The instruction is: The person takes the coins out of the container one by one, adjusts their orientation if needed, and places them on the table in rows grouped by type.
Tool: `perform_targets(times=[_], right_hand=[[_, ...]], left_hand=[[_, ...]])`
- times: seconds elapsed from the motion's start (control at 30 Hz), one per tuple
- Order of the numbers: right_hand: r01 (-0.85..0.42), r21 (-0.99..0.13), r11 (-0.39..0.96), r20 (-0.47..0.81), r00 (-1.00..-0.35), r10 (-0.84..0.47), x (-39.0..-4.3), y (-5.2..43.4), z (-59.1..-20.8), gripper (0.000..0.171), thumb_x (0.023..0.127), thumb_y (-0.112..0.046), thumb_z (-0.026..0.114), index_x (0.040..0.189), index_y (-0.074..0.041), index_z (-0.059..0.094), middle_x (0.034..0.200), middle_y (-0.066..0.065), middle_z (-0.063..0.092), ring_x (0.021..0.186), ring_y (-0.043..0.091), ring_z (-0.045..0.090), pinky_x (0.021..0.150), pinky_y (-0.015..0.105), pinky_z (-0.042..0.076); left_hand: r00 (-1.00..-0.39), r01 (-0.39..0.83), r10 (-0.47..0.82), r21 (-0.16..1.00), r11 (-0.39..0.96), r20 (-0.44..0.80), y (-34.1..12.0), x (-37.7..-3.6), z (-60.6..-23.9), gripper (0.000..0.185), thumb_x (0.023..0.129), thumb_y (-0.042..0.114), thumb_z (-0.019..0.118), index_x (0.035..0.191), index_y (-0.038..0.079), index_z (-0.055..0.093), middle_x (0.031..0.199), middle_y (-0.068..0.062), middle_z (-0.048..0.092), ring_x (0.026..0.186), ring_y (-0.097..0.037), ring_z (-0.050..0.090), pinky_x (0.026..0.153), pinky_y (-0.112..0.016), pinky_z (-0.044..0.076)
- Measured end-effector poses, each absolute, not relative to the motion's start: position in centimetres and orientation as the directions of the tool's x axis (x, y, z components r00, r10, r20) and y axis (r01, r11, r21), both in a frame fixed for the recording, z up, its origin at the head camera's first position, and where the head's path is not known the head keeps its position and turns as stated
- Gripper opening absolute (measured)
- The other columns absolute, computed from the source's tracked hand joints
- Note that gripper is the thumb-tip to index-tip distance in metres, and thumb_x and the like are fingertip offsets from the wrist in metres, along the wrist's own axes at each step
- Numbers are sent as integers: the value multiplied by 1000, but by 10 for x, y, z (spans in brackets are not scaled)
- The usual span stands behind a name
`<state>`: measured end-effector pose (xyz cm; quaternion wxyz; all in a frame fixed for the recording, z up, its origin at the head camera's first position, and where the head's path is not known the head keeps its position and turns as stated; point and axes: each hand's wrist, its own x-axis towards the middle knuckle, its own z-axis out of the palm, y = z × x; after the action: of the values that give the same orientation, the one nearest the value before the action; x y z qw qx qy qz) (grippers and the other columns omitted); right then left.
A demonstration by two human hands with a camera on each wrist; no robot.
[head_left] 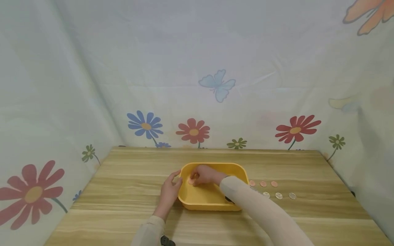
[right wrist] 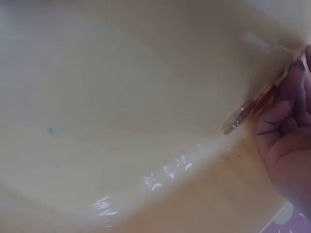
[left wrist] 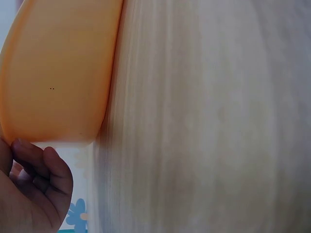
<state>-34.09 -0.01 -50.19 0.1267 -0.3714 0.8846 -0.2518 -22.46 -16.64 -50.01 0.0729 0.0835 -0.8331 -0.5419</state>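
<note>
A yellow tray (head_left: 215, 198) sits in the middle of the wooden table (head_left: 123, 191). My left hand (head_left: 170, 189) grips its left rim, thumb over the edge; in the left wrist view the curled fingers (left wrist: 41, 177) lie against the tray's outer wall (left wrist: 58, 73). My right hand (head_left: 202, 175) reaches into the tray and pinches a copper coin (head_left: 191, 181) low over the tray floor. In the right wrist view the coin (right wrist: 239, 116) shows edge-on at the fingertips (right wrist: 286, 104), close to the glossy inner wall (right wrist: 121, 97).
To the right of the tray lie two short rows of coins: copper ones (head_left: 263, 183) behind, silver ones (head_left: 278, 195) in front. Flowered cloth (head_left: 197, 85) walls the table at the back and both sides.
</note>
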Motion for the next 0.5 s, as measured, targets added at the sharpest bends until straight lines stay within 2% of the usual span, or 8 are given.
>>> perform_targets(times=[0.2,0.5], right_hand=[[-608,-533,589,-24,-684,-729,-332,-2,-494,16,85,-12,81,98,-4,75,87,5,70,74,8,51,69,19,46],[-645,-475,599,-34,-666,-745,-327,-5,-486,15,88,-12,79,100,-3,75,90,7,72,77,10,52,75,21,47]], left_hand=[[-975,-56,-219,917,396,35,-166,-224,-500,42,103,18,57,144,7,57,58,2,47,50,-7,44,48,-22,41],[-975,-68,-220,916,396,23,-167,-224,-501,43,103,17,56,145,9,57,56,5,40,49,-7,41,48,-21,39]])
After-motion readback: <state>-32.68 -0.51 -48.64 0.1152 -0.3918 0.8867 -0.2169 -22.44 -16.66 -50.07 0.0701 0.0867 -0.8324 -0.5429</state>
